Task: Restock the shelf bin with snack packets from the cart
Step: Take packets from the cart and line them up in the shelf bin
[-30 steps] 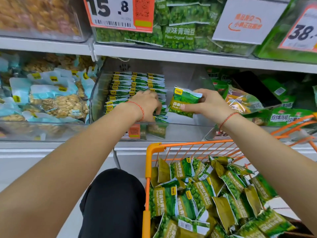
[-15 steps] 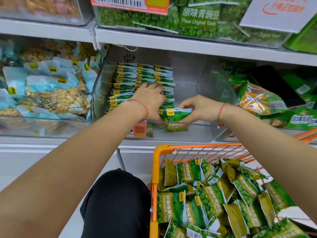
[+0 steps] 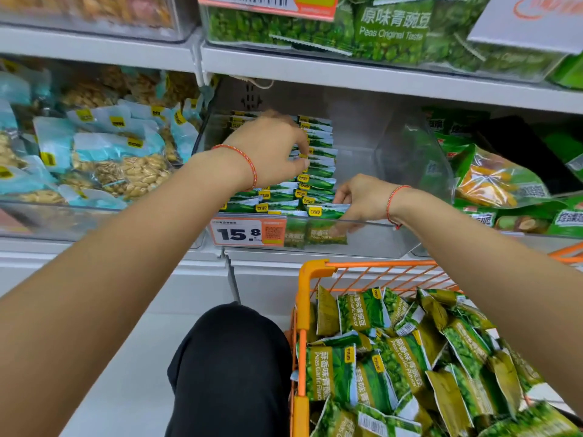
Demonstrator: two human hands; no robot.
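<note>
A green pea packet (image 3: 326, 223), carried in mid-air a second earlier, had been set at the near end of the right row in the clear shelf bin (image 3: 372, 227), still pinched by the right hand (image 3: 359, 203). The far rows were steadied by the left hand (image 3: 271, 149), fingers curled on packet tops. Many packets remained in the orange cart (image 3: 301, 310).

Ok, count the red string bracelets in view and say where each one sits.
2. One red bracelet is on the left wrist, over the bin's packet rows; the other bracelet is on the right wrist at the bin's front edge. None seem hidden.
</note>
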